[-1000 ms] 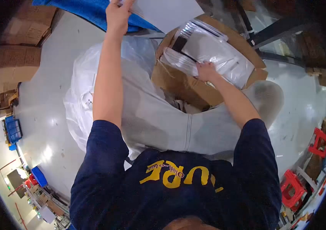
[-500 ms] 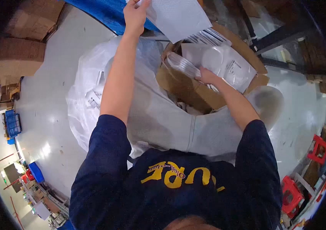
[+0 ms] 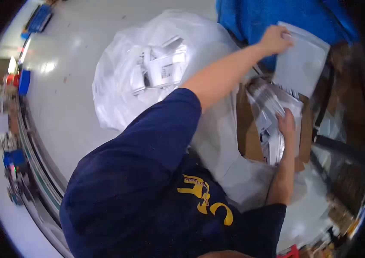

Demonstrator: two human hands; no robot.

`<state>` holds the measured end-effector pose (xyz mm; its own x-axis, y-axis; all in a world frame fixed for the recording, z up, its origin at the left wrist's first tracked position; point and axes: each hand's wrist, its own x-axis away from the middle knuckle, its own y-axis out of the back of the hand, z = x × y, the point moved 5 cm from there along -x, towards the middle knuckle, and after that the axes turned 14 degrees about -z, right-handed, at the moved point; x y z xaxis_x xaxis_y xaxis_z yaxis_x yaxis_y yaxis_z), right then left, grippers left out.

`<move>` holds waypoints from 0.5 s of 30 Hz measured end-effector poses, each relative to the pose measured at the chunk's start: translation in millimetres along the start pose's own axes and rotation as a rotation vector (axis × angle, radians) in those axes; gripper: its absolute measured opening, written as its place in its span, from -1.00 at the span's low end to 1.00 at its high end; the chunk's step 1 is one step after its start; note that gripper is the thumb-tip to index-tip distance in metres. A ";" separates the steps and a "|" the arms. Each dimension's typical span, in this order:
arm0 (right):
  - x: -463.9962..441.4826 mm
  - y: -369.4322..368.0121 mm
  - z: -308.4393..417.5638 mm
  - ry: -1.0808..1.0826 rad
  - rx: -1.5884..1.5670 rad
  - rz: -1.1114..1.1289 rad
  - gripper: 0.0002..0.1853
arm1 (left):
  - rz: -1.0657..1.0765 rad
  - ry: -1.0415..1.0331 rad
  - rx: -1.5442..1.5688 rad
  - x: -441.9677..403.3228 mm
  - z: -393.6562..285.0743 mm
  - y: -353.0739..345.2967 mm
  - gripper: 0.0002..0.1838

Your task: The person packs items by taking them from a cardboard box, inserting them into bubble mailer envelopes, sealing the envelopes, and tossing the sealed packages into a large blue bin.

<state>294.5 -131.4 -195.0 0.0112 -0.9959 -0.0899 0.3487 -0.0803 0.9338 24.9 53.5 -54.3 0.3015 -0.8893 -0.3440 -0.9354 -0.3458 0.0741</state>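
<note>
My left hand (image 3: pixel 275 41) is closed on the upper left edge of a flat white packet (image 3: pixel 300 64), held above the far end of an open cardboard box (image 3: pixel 247 135). A faint rounded outline shows on this packet. Lower down, my right hand (image 3: pixel 286 122) reaches into the box, its fingers closed at the edge of a stack of clear plastic-wrapped packets (image 3: pixel 270 101); the fingertips are partly hidden. More shiny packets with printed labels lie deeper in the box.
Left of the box, a large translucent plastic bag (image 3: pixel 118 81) holds several white labelled packets (image 3: pixel 163 71). Blue cloth or sheeting (image 3: pixel 251 21) hangs behind the box. A dark metal frame (image 3: pixel 339 148) stands at the right. Shelving and goods line the far left.
The view has turned to the left, so the box and bag sit differently in it. My left hand still holds the white packet, and my right hand stays in the box.
</note>
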 end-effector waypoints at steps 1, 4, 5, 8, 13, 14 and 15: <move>-5.9 17.9 -3.0 -0.018 -0.017 -0.051 -0.52 | -0.025 -0.008 0.034 -7.9 4.1 -2.6 -0.57; -21.2 65.0 2.3 -0.014 0.130 0.009 -0.48 | -0.030 -0.110 0.042 -13.6 12.3 -8.9 -0.62; -20.9 65.1 -7.9 0.002 0.130 0.018 -0.48 | -0.046 -0.105 0.035 -14.0 15.3 -9.7 -0.62; -14.1 70.1 -50.1 -0.137 0.084 -0.030 -0.56 | -0.060 -0.180 0.023 -11.5 12.3 -13.0 -0.61; 9.7 16.8 -115.9 -0.300 -0.229 0.171 -0.50 | 0.096 -0.103 -0.095 -9.2 11.5 -26.1 -0.60; 9.2 22.1 -108.7 -0.264 -0.137 -0.033 -0.51 | 0.050 -0.069 -0.029 -7.1 19.8 -30.6 -0.61; 5.3 32.8 -100.2 -0.227 -0.060 -0.156 -0.53 | 0.037 -0.116 -0.074 -3.2 13.4 -30.9 -0.62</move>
<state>399.9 -135.2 -199.6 -0.2553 -0.9559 -0.1449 0.3844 -0.2378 0.8920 50.4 71.1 -68.0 0.2399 -0.8626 -0.4453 -0.9279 -0.3386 0.1561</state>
